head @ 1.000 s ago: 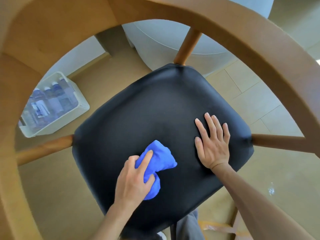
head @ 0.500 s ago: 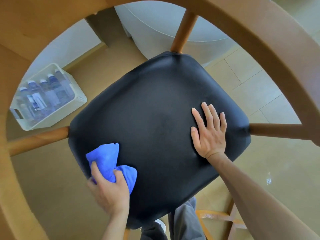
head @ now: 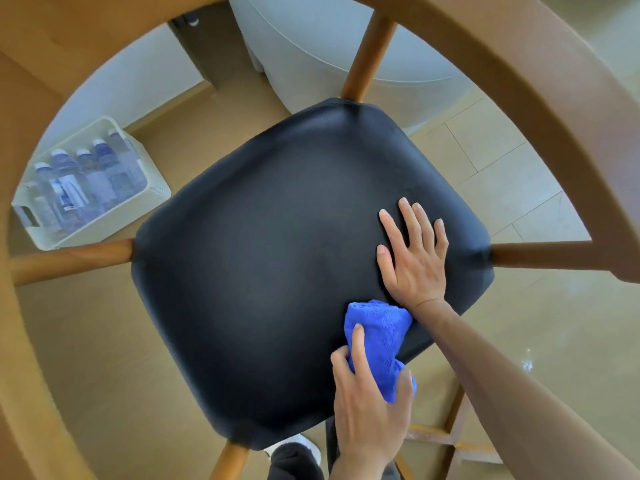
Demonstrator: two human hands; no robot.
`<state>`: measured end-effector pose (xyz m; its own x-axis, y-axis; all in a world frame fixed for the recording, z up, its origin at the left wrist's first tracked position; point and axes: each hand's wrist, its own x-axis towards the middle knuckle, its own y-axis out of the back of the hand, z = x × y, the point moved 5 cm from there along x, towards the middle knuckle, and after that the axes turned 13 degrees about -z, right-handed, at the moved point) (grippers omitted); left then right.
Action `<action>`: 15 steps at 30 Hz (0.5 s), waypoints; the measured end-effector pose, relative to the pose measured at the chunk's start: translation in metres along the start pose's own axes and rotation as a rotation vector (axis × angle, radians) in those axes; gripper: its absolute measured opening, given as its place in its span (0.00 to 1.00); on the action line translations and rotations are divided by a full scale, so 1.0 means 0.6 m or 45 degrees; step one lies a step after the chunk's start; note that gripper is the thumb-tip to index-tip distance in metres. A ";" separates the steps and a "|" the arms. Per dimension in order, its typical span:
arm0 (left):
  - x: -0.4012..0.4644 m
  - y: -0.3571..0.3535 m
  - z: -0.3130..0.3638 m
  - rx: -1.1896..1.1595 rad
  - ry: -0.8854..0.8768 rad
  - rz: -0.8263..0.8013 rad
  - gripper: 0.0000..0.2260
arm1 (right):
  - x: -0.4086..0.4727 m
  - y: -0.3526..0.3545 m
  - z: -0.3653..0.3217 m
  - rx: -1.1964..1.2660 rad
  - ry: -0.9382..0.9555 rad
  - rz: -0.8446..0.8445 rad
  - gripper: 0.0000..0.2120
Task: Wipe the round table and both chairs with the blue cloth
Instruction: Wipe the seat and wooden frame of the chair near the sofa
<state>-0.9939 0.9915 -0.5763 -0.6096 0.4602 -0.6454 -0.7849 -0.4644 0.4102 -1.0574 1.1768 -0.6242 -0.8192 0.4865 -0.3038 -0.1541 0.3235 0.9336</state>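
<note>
Leftmost, a white basket (head: 157, 195) of bottles (head: 69, 181) stands on the floor beside the chair (head: 259, 254), on whose black seat the left hand (head: 367, 407) grips the bunched blue cloth (head: 381, 334) near the front edge, just beside the right hand (head: 414, 258), pressed flat with fingers straight.

Bright, even daylight; soft sheen on the black seat (head: 277, 237); strong wide-angle bending at edges.
</note>
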 end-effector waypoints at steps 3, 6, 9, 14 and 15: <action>0.008 0.023 -0.012 -0.121 -0.028 -0.082 0.27 | -0.006 0.018 -0.002 0.118 0.021 -0.025 0.22; 0.023 0.055 -0.008 -0.125 -0.036 -0.047 0.23 | -0.034 0.049 -0.016 0.396 0.003 -0.028 0.20; 0.041 0.085 0.006 -0.242 -0.014 0.061 0.22 | -0.100 0.076 -0.060 0.614 -0.061 -0.020 0.23; 0.061 0.139 -0.001 -0.705 0.188 -0.036 0.12 | -0.179 0.036 -0.146 0.612 -0.238 -0.227 0.32; 0.060 0.156 -0.010 -0.651 0.189 -0.037 0.12 | -0.182 0.027 -0.164 0.512 -0.264 -0.265 0.36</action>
<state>-1.0890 0.9603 -0.5650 -0.5373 0.3835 -0.7512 -0.6241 -0.7799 0.0482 -1.0248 1.0491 -0.5574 -0.6603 0.5160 -0.5457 -0.0445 0.6984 0.7143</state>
